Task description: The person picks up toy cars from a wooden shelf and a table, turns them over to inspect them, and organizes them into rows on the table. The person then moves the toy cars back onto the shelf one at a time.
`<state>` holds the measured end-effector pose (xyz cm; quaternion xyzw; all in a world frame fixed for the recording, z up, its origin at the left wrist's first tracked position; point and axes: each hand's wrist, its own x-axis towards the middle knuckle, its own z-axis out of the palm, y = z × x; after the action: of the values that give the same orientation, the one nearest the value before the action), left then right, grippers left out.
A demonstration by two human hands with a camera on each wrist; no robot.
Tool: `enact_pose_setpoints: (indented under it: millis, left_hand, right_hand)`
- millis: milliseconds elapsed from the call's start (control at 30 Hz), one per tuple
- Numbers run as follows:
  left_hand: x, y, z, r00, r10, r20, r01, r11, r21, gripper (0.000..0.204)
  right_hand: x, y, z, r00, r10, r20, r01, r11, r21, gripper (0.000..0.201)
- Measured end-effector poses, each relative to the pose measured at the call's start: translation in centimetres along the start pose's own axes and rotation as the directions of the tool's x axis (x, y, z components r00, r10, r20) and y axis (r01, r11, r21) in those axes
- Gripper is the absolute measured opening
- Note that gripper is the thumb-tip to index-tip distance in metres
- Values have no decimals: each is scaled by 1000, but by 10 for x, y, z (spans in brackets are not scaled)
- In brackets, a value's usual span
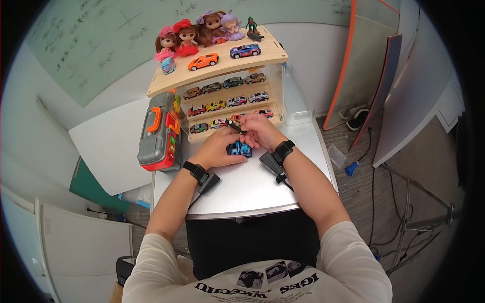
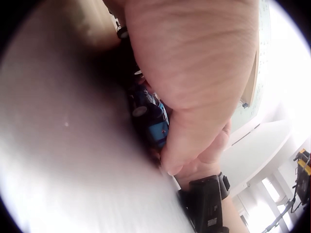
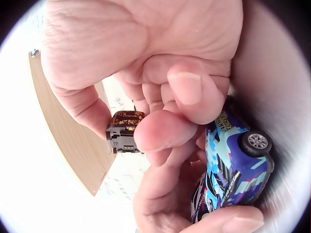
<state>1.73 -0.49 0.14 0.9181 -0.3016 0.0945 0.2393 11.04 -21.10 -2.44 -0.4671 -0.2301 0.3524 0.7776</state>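
Observation:
My right hand [image 1: 260, 132] pinches a small black-and-gold toy car [image 3: 125, 131] between thumb and fingers, its grey underside partly showing in the right wrist view. Just below it, my left hand [image 1: 218, 147] holds a blue toy car [image 1: 239, 149] low over the silver table, the thumb along its near end. Purple, light blue and black patterning covers that car's body in the right wrist view. Both hands are close together in front of the shelf's lowest row, and the right fingertips hang over the blue car.
A wooden display shelf [image 1: 217, 70] behind the hands carries rows of toy cars, with an orange car [image 1: 203, 61], a blue-red car [image 1: 245, 51] and several dolls on top. At its left stands a grey case [image 1: 151, 139] with orange handle; at its right, a clear bin [image 1: 298, 117].

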Motion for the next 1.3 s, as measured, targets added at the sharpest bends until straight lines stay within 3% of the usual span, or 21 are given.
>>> enact_pose_setpoints:
  millis: [233,533,800,1100,1167,1300]
  left_hand:
    - [-9,-12,1,1000,-22,18,24,989,-148,69]
    - [-16,-15,8,991,-14,-129,-9,983,-181,69]
    - [-18,-13,9,989,-6,-149,-14,991,-132,64]
    - [-16,-13,9,965,-191,-183,125,939,-320,49]
    - [-14,-15,10,912,-341,-229,234,890,-391,46]
    - [-11,-10,-5,909,-347,-230,258,903,-343,39]
  right_hand:
    - [-6,-8,9,998,41,-45,-44,995,-85,14]
    - [0,-3,1,996,88,-1,-88,994,-56,15]
    - [5,1,-3,999,48,25,-47,998,-42,14]
    - [4,0,-2,999,14,44,-15,999,31,11]
    - [3,0,-3,999,9,41,-11,999,45,10]
    - [1,-1,1,1000,16,19,-16,1000,16,10]
